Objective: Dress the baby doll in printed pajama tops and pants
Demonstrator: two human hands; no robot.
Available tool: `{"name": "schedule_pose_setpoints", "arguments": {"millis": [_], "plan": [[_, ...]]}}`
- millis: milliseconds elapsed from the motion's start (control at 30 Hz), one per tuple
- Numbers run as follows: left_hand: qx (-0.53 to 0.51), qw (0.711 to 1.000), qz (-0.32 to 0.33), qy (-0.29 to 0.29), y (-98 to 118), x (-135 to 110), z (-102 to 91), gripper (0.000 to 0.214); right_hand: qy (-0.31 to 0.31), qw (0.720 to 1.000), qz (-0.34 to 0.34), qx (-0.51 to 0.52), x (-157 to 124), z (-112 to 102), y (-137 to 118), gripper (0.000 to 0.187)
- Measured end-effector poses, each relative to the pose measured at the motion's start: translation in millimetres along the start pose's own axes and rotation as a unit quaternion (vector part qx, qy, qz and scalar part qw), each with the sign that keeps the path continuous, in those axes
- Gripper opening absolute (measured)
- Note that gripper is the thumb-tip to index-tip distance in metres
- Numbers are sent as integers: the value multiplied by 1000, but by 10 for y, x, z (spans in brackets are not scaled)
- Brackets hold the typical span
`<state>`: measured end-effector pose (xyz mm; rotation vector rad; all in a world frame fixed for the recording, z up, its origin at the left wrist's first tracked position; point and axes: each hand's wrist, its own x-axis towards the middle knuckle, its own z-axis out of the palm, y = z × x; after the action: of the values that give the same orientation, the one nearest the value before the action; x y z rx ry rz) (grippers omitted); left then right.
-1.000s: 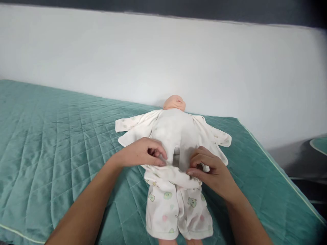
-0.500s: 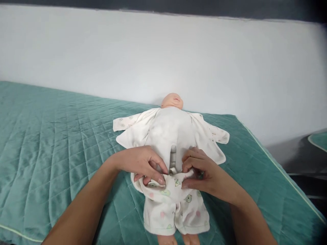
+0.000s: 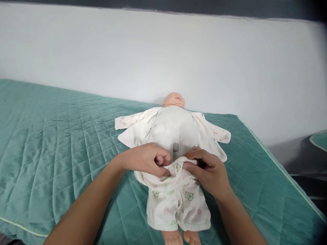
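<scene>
Pinching the waistband (image 3: pixel 178 162) of the printed trousers (image 3: pixel 163 200), the left hand (image 3: pixel 150 159) is clamping cloth at ten o'clock, the right hand (image 3: pixel 212 173) at two. The trousers are sitting on the doll (image 3: pixel 173 99), its feet (image 3: pixel 172 237) showing at six. This step is seemingly adjusting the waist; the next move is likely calling for even tugging toward twelve.

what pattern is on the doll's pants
The pants are white with green animal faces and pink spots, best seen in the head view.
</scene>
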<state>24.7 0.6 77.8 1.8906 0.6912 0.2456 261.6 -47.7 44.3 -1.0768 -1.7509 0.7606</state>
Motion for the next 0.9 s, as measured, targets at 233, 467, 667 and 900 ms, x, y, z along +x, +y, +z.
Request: {"name": "schedule_pose_setpoints", "arguments": {"millis": [233,467,667,900], "plan": [[52,976,117,177,-54,29,66,19,1,995,94,42,5,-34,-20,24],[-96,967,32,232,-184,55,53,16,30,987,134,81,42,-115,-31,25],[-188,918,27,349,-379,106,-51,36,83,977,192,50,132,-270,130,28],[-154,888,17,433,-606,270,-123,19,50,970,168,166,159,-287,303,25]]}}
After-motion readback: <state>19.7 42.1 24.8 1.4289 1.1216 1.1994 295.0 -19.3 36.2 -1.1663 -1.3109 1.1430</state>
